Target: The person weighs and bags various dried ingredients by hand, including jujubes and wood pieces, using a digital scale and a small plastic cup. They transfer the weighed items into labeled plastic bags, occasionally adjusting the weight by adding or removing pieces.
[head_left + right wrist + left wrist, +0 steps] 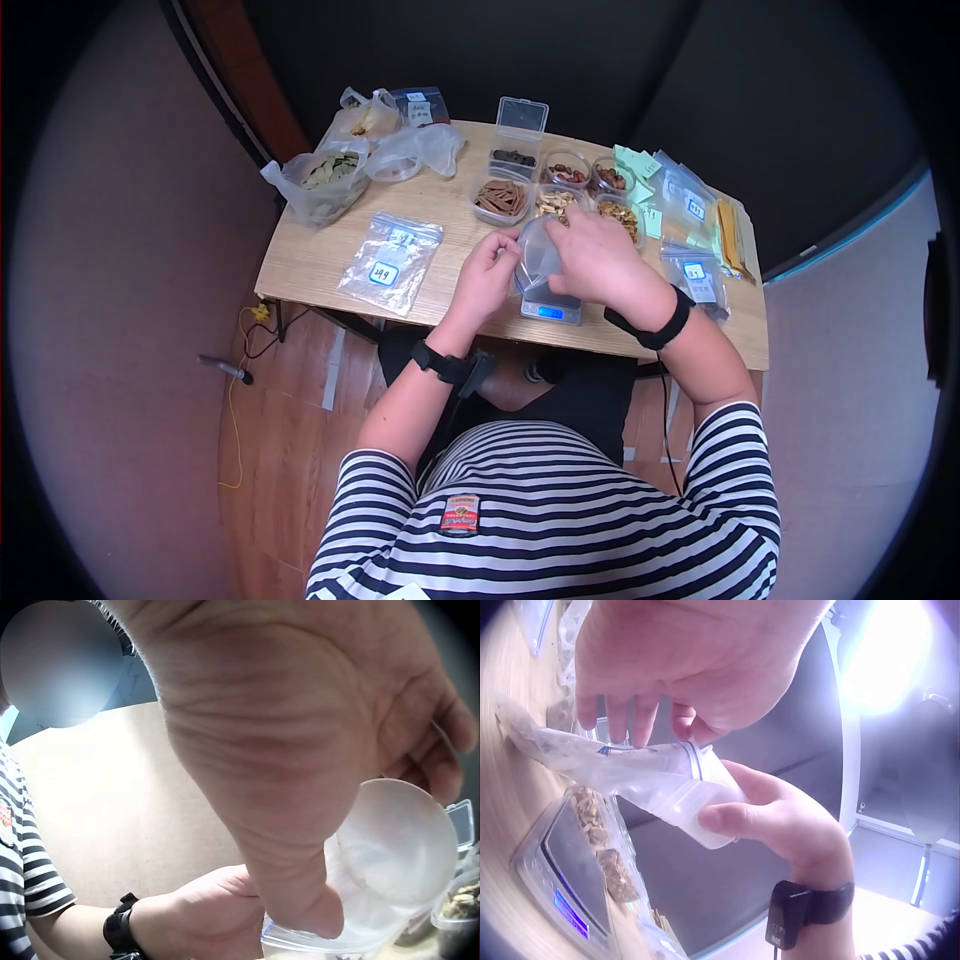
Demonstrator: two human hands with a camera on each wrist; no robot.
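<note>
My right hand [602, 262] grips a translucent plastic cup [397, 847], thumb on one side and fingers on the other. The cup is tilted, its base up and its narrower part hidden inside the mouth of a clear zip bag [577, 756]. At that mouth my left hand [487, 275] pinches the bag's edge between thumb and finger, the other fingers extended along it. The bag slopes down toward the table, and pale bits show in its lower end. Just beside it sits a small digital scale [552, 312] with a lit blue display.
Boxes of cinnamon-like bark strips [501, 200], pale slices [556, 201] and other dried goods stand behind my hands. A labelled bag [392, 265] lies at left, near plastic bags of leaves [330, 172]. Green notes [637, 160], more zip bags [697, 285] and yellow packets [733, 238] lie at right.
</note>
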